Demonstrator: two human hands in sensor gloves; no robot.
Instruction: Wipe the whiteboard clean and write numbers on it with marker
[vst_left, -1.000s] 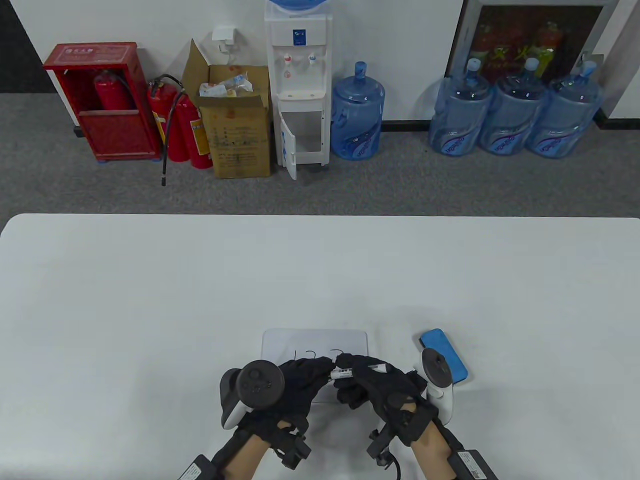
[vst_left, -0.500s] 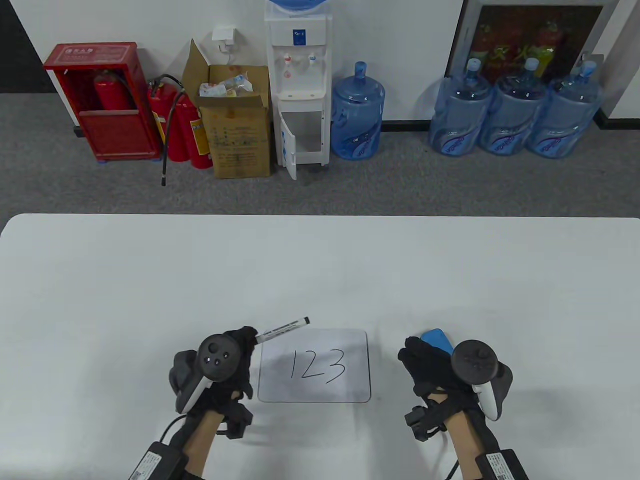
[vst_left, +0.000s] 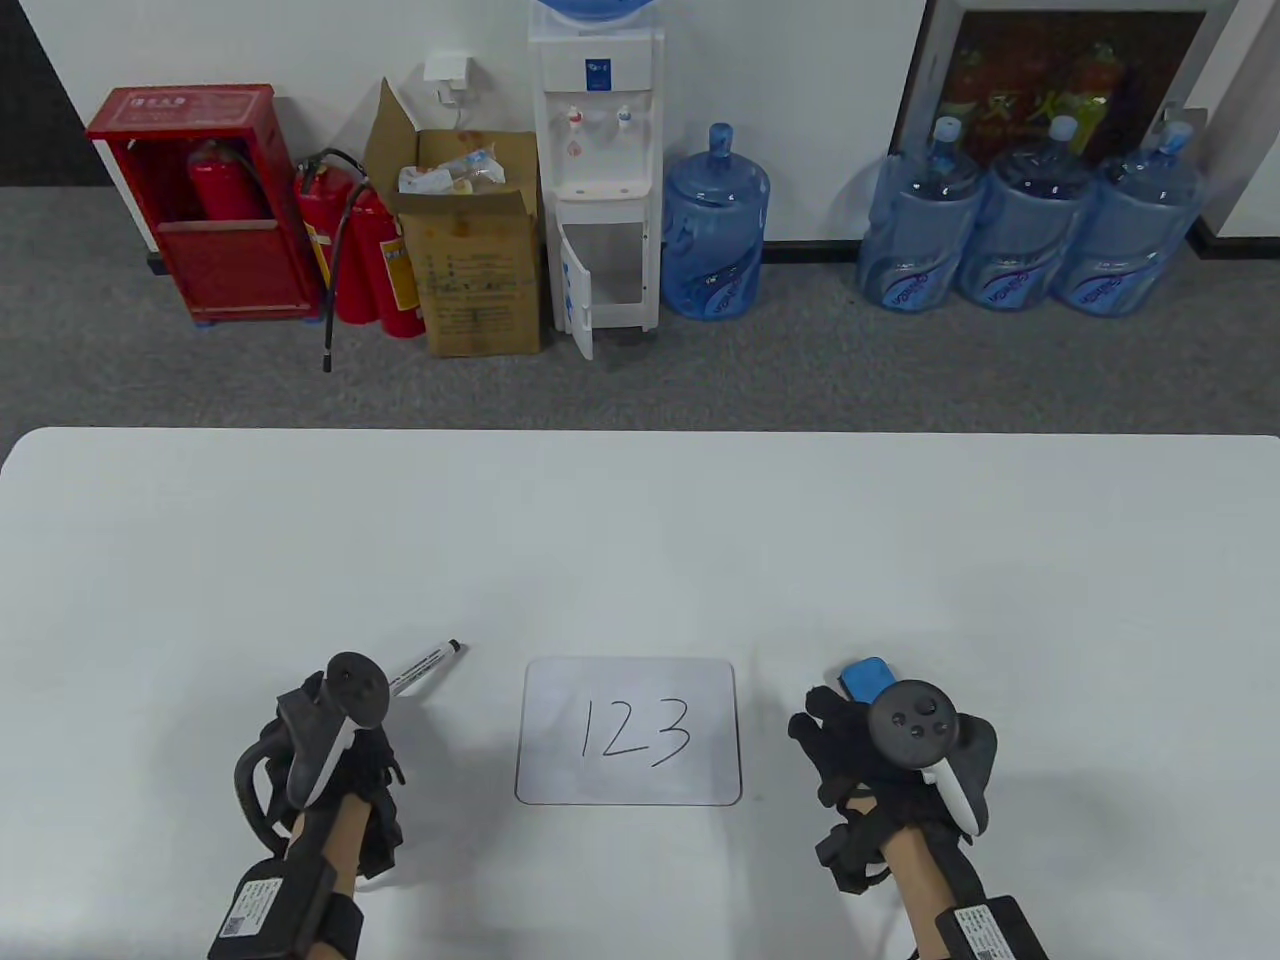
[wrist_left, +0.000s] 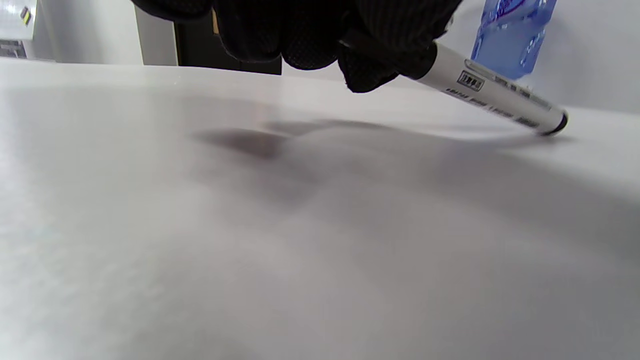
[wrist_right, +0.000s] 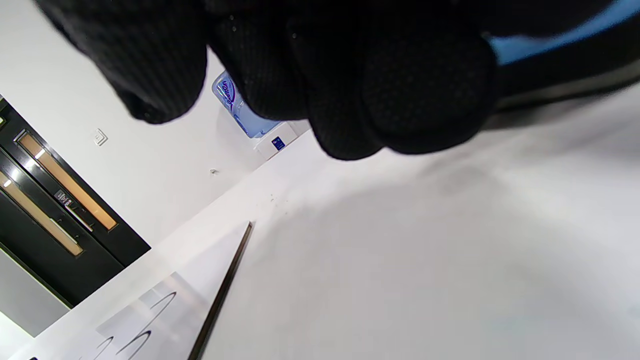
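The small whiteboard (vst_left: 628, 730) lies flat near the table's front edge with "123" written on it in black. Left of it, my left hand (vst_left: 378, 700) pinches the white marker (vst_left: 425, 662), which slants away to the right. In the left wrist view my fingers (wrist_left: 385, 55) hold the marker (wrist_left: 495, 95) by one end, and its black far end is down at the table top. Right of the board, my right hand (vst_left: 830, 715) lies over the blue eraser (vst_left: 865, 677). In the right wrist view my curled fingertips (wrist_right: 350, 100) sit against the eraser (wrist_right: 550, 37).
The white table (vst_left: 640, 540) stretches wide behind the board. On the floor beyond it stand a water dispenser (vst_left: 598, 170), a cardboard box (vst_left: 470, 250), red fire extinguishers (vst_left: 360, 250) and several blue water jugs (vst_left: 1030, 220). The board's corner (wrist_right: 247, 230) shows in the right wrist view.
Both hands left the board, where they held the marker together. The left hand carried the marker leftward and lowered it to the table. The right hand moved right onto the eraser.
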